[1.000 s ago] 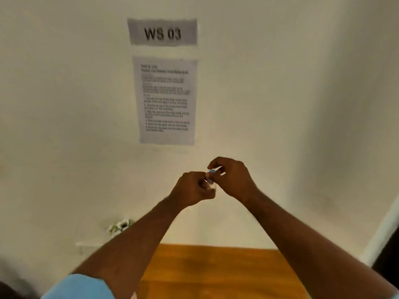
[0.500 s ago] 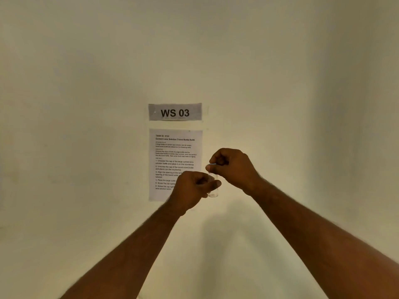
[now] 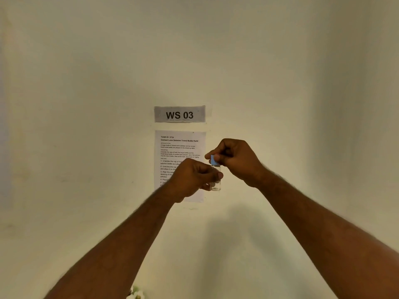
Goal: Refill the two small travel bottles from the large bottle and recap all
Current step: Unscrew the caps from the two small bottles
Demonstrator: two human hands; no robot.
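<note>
I hold a small clear travel bottle upright in front of the wall at about chest height. My left hand is closed around the bottle's body from the left. My right hand pinches the blue cap on top of the bottle with thumb and fingers. The bottle's lower part shows below my left fingers and looks see-through. The large bottle and the other travel bottle are out of view.
A cream wall fills the view. A grey "WS 03" sign and a printed task sheet hang on it behind my hands. White flowers peek in at the bottom edge.
The view has tilted up, so the wooden table dropped out of sight and the sign moved down. Both hands stay together on the small bottle; the blue cap now shows more clearly.
</note>
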